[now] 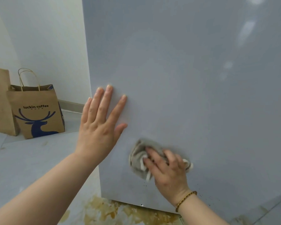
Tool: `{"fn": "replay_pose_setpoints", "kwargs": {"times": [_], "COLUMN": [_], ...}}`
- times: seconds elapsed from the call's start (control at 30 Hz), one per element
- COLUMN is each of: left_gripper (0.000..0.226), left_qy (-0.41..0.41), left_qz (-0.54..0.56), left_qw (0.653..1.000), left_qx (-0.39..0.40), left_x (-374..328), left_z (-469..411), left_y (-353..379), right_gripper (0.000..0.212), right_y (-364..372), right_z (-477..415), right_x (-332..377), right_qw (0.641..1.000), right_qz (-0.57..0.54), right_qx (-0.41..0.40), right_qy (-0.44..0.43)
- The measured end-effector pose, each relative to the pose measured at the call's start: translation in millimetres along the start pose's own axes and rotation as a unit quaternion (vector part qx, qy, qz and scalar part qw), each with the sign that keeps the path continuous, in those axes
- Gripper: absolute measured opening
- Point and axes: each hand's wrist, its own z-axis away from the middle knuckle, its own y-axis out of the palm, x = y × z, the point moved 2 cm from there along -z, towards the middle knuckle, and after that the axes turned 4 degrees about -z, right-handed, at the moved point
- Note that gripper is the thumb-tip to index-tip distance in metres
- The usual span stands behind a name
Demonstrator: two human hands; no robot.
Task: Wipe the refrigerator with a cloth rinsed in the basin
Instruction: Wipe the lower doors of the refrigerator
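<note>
The refrigerator [193, 88] fills most of the head view as a tall, smooth grey panel. My left hand [101, 125] lies flat against its left edge, fingers spread and pointing up, holding nothing. Lower down, my right hand [167, 169] presses a crumpled grey cloth [137, 159] against the panel near its bottom. The cloth bunches out to the left of my fingers and a bit shows past my hand on the right. A beaded bracelet circles my right wrist. Small dark specks dot the panel below the cloth. No basin is in view.
Two brown paper bags stand on the tiled floor at the left by the white wall, one printed with a blue deer [37, 114], the other plain [0, 103]. Brown-yellow stains [113, 211] spread over the floor under the refrigerator's bottom edge.
</note>
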Motion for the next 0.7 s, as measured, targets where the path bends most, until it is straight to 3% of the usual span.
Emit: {"fn": "replay_pose_setpoints", "kwargs": {"times": [0.07, 0.13, 0.23, 0.37, 0.43, 0.57, 0.63, 0.7], "left_gripper": [0.056, 0.056, 0.055, 0.057, 0.057, 0.057, 0.058, 0.058], "left_qy": [0.006, 0.009, 0.003, -0.008, -0.009, -0.014, -0.019, -0.033], "left_qz": [-0.003, 0.004, 0.008, 0.024, 0.026, 0.023, 0.029, 0.04], "left_qw": [1.0, 1.0, 1.0, 1.0, 1.0, 1.0, 0.999, 0.998], "left_qx": [-0.002, 0.003, -0.003, -0.005, -0.004, 0.004, 0.012, 0.019], "left_x": [2.1, 2.4, 2.0, -0.2, -1.7, -2.2, -3.5, -6.2], "left_z": [0.8, 1.3, 1.5, 2.6, 2.9, 4.1, 3.5, 2.8], "left_y": [2.3, 3.2, 4.4, 4.5, 4.1, 3.0, 1.6, -0.3], "right_gripper": [0.029, 0.028, 0.035, 0.068, 0.063, 0.029, 0.033, 0.047], "right_y": [1.3, 10.7, 38.6, 55.6, 53.2, 52.0, 60.6, 70.3], "right_z": [-22.2, -25.3, 4.3, 26.7, 19.0, -10.6, -0.8, 25.6], "right_x": [-1.8, 8.8, 35.6, 47.8, 49.7, 54.4, 55.7, 60.3], "right_qw": [0.997, 0.998, 0.998, 0.967, 0.973, 0.995, 0.993, 0.975], "right_qz": [-0.009, -0.014, -0.023, -0.011, -0.038, -0.074, -0.065, -0.025], "right_qx": [-0.05, -0.041, 0.052, 0.152, 0.138, 0.055, 0.071, 0.163], "right_qy": [0.056, 0.054, -0.038, -0.205, -0.181, -0.041, -0.069, -0.152]}}
